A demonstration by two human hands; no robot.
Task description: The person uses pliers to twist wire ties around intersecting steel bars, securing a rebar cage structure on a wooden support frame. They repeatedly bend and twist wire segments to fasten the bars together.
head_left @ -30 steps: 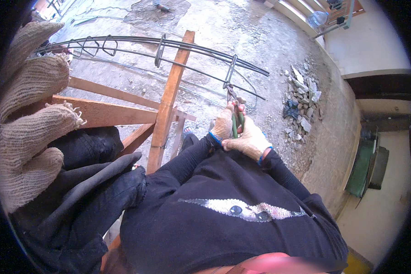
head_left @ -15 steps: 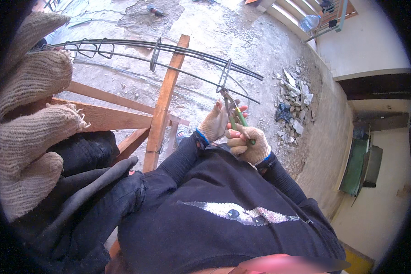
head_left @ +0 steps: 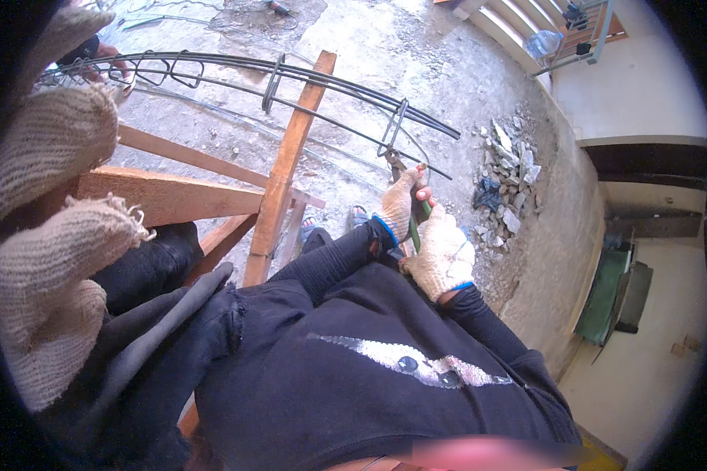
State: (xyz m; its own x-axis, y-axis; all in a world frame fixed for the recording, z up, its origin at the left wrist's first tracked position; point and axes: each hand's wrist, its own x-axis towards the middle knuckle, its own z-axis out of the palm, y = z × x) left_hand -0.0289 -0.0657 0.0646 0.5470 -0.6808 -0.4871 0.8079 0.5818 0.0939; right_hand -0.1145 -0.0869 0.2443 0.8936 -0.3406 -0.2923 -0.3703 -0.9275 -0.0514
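A pair of green-handled pincers [head_left: 415,234] points up toward a bent wire stirrup [head_left: 393,129] at the right end of a long reinforcing-bar cage [head_left: 346,96]. My left hand [head_left: 399,202], in a knit glove with bare fingertips showing, is closed around the pincers near their jaws. My right hand [head_left: 446,255], also gloved, is wrapped round the lower handles, back of the glove upward. The jaws are close to the lower bar and partly hidden by my left hand; what they bite on cannot be made out.
A wooden trestle [head_left: 287,169] carries the cage. Large knit glove fingers [head_left: 63,259] fill the left side, close by; whose they are is unclear. Another person's hand [head_left: 116,61] is at the cage's far left. Broken rubble [head_left: 511,177] lies on the right.
My left hand has closed around the pincers, where it was more open beside them. My right hand has turned its back upward and shifted slightly. The other person's hand shows more at far left.
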